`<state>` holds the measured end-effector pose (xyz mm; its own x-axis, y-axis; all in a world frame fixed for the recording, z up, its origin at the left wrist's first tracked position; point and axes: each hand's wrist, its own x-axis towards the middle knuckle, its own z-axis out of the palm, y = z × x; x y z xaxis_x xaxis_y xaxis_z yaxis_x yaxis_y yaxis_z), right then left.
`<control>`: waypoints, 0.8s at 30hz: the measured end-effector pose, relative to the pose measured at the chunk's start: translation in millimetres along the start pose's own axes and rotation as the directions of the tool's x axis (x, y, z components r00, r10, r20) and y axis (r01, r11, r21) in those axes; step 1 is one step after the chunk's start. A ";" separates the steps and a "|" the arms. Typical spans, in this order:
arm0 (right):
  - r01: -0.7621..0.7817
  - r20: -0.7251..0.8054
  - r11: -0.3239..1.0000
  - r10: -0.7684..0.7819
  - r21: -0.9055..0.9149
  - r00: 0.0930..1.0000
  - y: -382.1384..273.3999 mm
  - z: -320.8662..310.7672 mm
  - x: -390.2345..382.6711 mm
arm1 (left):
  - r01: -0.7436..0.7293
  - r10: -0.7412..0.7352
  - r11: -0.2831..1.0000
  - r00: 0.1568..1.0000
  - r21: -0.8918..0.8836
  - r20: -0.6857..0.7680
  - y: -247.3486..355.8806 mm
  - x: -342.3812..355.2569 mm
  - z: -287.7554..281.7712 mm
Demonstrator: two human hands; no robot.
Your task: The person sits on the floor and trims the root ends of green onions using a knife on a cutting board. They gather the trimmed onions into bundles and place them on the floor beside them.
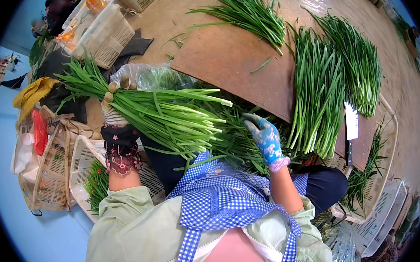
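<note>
My left hand (113,104), in a striped glove with worn fingertips, grips a thick bunch of garlic chives (170,116). The leaf tips fan out to the upper left, and the pale cut ends point right. A blue patterned glove covers my right hand (264,136), which is raised just right of those pale ends. Its fingers are parted, and I see nothing between them. Loose green leaves (239,136) lie in a heap below and between both hands. Right of my right hand, a large bundle of garlic chives (316,89) rests on the brown board.
A brown board (244,63) spans the area ahead, with another chive bundle (250,11) at its far edge and one more (353,57) at far right. A knife (351,131) with a black handle lies at right. White crates (101,36) stand at upper left.
</note>
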<state>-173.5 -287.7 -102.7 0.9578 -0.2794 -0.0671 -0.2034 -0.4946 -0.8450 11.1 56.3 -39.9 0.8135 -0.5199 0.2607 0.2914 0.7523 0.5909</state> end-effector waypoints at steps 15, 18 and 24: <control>0.017 0.118 0.994 -0.030 0.110 0.992 -39.5 27.4 7.7 | 0.149 -0.148 0.988 0.988 -0.045 0.037 -35.9 3.2 23.2; 0.092 -0.015 0.979 -0.096 -0.181 0.995 -28.2 37.3 4.7 | 0.156 -0.156 0.985 0.988 -0.073 0.004 -40.2 4.4 26.5; 0.089 0.178 0.733 0.045 -0.674 0.983 14.7 5.2 -4.5 | 0.055 -0.052 0.999 0.962 0.001 -0.267 -12.1 5.4 11.7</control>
<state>-179.7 -289.4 -117.6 0.9686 -0.1499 -0.1985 -0.2008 -0.9423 -0.2680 6.1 39.7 -36.7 0.9019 -0.4316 0.0160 0.3350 0.7226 0.6047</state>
